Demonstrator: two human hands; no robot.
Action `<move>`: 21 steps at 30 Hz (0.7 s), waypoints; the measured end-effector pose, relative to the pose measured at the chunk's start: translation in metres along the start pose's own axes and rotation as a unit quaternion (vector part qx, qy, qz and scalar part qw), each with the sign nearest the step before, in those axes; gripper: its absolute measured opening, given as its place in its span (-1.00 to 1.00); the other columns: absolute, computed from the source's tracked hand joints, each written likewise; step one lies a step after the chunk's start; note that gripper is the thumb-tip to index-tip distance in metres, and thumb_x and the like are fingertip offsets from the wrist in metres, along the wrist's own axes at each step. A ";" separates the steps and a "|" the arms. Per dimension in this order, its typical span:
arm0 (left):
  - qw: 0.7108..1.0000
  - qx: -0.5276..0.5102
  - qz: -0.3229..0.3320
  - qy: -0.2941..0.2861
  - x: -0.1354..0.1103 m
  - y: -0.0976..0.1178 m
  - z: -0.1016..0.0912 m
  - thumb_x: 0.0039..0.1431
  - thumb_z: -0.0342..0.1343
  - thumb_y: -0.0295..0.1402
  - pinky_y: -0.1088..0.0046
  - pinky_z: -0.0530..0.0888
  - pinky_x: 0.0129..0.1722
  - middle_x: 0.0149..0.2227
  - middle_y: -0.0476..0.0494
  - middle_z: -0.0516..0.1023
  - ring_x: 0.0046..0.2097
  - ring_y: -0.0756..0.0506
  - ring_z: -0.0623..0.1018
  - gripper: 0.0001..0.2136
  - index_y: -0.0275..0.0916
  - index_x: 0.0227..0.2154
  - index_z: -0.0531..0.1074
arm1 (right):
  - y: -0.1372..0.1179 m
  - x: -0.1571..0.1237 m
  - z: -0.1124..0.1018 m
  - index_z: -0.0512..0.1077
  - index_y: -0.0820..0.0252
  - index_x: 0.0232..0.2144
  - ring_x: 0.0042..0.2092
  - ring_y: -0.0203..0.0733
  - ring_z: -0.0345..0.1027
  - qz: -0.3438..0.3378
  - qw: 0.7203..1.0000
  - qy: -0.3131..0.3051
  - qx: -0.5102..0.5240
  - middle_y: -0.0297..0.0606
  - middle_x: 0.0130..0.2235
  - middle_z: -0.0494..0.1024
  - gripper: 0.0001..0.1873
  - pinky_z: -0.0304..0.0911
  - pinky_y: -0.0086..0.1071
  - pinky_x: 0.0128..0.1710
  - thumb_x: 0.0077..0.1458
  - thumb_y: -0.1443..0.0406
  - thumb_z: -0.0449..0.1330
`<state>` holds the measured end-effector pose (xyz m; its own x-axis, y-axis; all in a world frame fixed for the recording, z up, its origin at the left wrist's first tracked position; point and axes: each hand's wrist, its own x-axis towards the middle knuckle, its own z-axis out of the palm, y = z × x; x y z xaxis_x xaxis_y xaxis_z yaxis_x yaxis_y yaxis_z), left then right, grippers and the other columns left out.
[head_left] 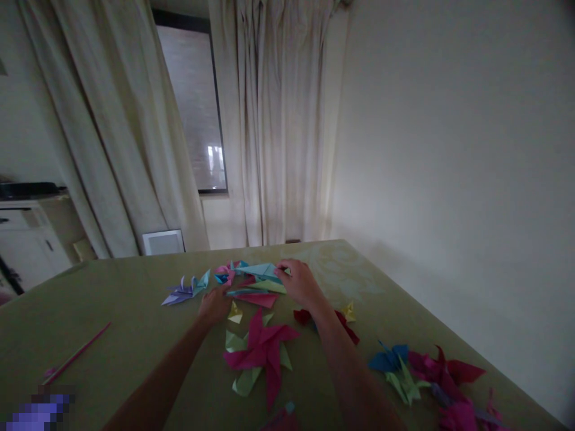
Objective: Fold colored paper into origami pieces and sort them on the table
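Note:
My right hand is closed in a pinch on the wide end of a light blue folded paper plane, whose narrow end points left. Beneath it lie a pale green folded paper and a pink folded paper plane. At the left ends of these papers rests my left hand; its fingertips are too dim and small to show whether they grip anything. Just behind the left hand are pink and blue folded pieces. A small yellow folded paper sits beside it.
A pink and green paper pinwheel shape lies between my forearms. Purple and light blue paper cranes are at left, with a thin pink stick. Red paper and a cluster of cranes lie right, near the wall.

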<state>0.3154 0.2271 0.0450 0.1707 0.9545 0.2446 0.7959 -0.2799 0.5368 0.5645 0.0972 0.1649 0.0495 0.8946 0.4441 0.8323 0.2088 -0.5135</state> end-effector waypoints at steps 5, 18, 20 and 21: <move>0.998 0.061 0.029 -0.020 -0.003 0.009 -0.010 0.27 0.19 -0.46 0.19 0.45 0.16 -0.11 -0.21 0.73 0.08 -0.24 0.63 -0.89 -0.19 -0.27 0.63 | -0.020 -0.004 -0.018 0.65 0.19 -0.16 0.03 -0.07 0.51 -0.028 0.999 0.028 0.021 -0.19 -0.08 0.71 -0.88 0.26 -0.27 0.16 0.31 0.34 0.30; 0.981 -0.032 -0.009 0.192 -0.103 0.044 -0.152 0.38 -0.01 -0.13 0.29 0.54 -0.13 -0.15 -0.25 0.75 -0.12 -0.27 0.70 -0.59 -0.20 0.06 0.60 | -0.096 -0.082 -0.114 0.40 0.08 -0.19 0.18 -0.04 0.44 -0.192 0.940 0.250 0.131 -0.08 0.11 0.50 -0.94 0.34 -0.09 0.20 0.37 0.35 0.14; 0.969 -0.166 0.010 0.181 -0.137 0.044 -0.156 0.29 0.08 0.04 0.33 0.59 -0.19 -0.27 -0.17 0.74 -0.21 -0.23 0.70 -0.50 -0.22 0.03 0.62 | -0.091 -0.098 -0.118 0.40 0.08 -0.21 0.14 -0.06 0.49 -0.184 0.947 0.228 0.130 -0.10 0.09 0.52 -0.95 0.38 -0.11 0.18 0.37 0.35 0.17; 0.960 -0.223 0.021 0.166 -0.158 0.045 -0.154 0.23 0.12 0.15 0.35 0.61 -0.21 -0.29 -0.14 0.73 -0.25 -0.21 0.69 -0.44 -0.22 0.00 0.63 | -0.087 -0.108 -0.117 0.40 0.08 -0.23 0.12 -0.07 0.50 -0.175 0.952 0.218 0.124 -0.12 0.08 0.54 -0.93 0.39 -0.12 0.17 0.35 0.35 0.20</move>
<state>0.2343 0.0476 0.1550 -0.0557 0.8770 0.4773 0.4516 -0.4043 0.7954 0.5518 -0.0637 0.2475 0.0628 0.5159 0.8544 0.6863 0.5992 -0.4123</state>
